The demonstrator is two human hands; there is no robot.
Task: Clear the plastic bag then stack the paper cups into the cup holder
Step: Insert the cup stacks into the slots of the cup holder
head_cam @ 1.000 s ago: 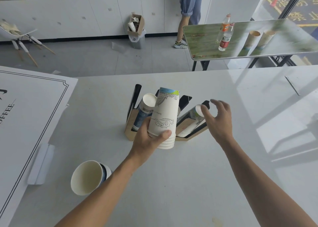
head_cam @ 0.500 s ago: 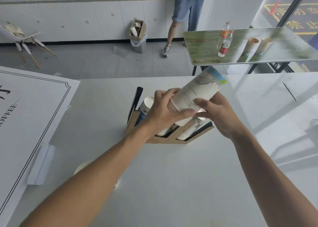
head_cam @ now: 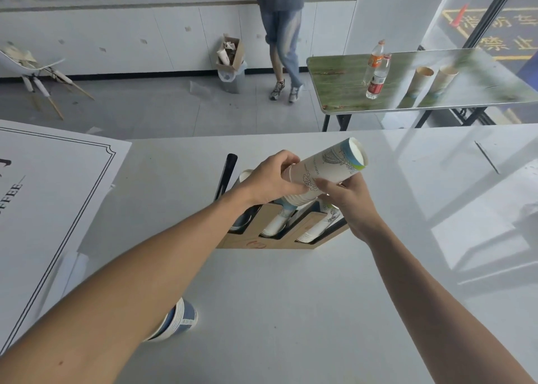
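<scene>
A stack of white paper cups (head_cam: 329,169) with blue-green print is tilted, its closed base pointing up and to the right, over the wooden cup holder (head_cam: 279,235). My left hand (head_cam: 269,179) grips the stack's lower end from the left, and my right hand (head_cam: 348,197) holds it from below on the right. The holder's slots contain cup stacks, partly hidden by my hands. A short stack of blue-banded cups (head_cam: 177,319) lies on its side on the white table (head_cam: 291,311), half covered by my left forearm. No plastic bag is in view.
A large white printed board (head_cam: 43,197) lies at the table's left. Behind stands a green table (head_cam: 422,83) with two bottles (head_cam: 377,69) and two cups. A person (head_cam: 281,34) stands by the cabinets next to a bin (head_cam: 233,72). A chair (head_cam: 32,72) is far left.
The stack went from upright in my left hand alone to tilted right above the holder. My right hand came in and took hold of it from below.
</scene>
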